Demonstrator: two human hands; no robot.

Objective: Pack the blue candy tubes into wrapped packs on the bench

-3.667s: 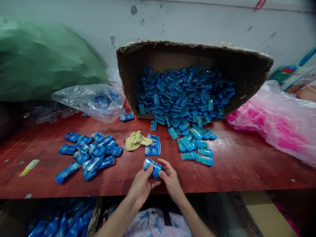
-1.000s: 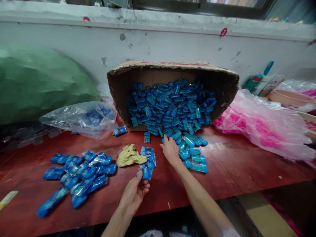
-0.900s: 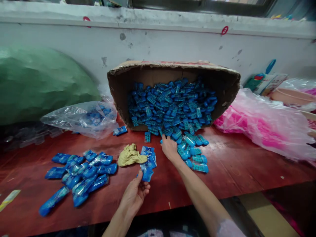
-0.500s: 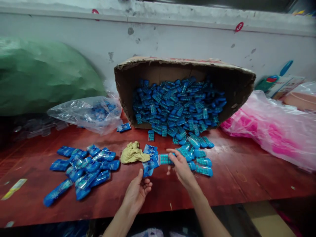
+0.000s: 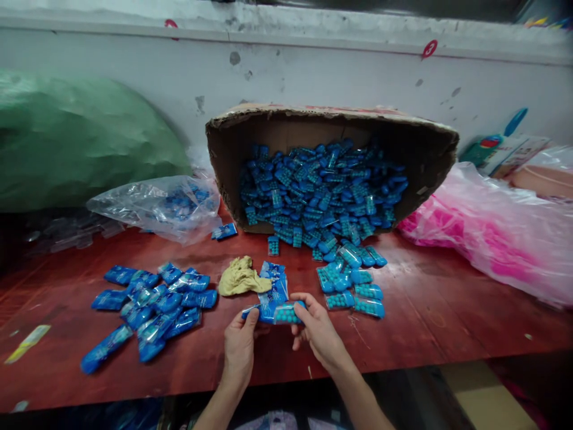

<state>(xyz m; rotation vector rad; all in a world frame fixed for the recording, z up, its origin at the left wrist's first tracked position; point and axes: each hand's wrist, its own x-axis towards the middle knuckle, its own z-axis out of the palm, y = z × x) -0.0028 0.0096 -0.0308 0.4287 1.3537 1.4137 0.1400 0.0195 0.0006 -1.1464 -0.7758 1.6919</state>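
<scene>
My right hand [image 5: 319,329] grips a small clear container of turquoise beads [image 5: 286,313] between thumb and fingers, held level above the table's front. Facing it, my left hand [image 5: 239,343] pinches a blue printed wrapper [image 5: 247,312]; the two held things are close together, and I cannot tell whether they touch. Just behind them lie flat blue printed wrappers [image 5: 274,285], beside a lump of yellowish putty [image 5: 242,277]. Several bead containers [image 5: 351,288] are spread to the right of my hands. On the left is a pile of blue wrapped packets [image 5: 156,301].
A cardboard box [image 5: 224,173] on its side spills many bead containers onto the red table [image 5: 403,334]. A clear plastic bag [image 5: 134,200] and a green sack [image 5: 89,143] stand left; a bag with pink contents [image 5: 487,233] lies right.
My right hand has brought the bead container left and nearer to me. My left hand, empty before, has risen slightly and closed on a blue wrapper.
</scene>
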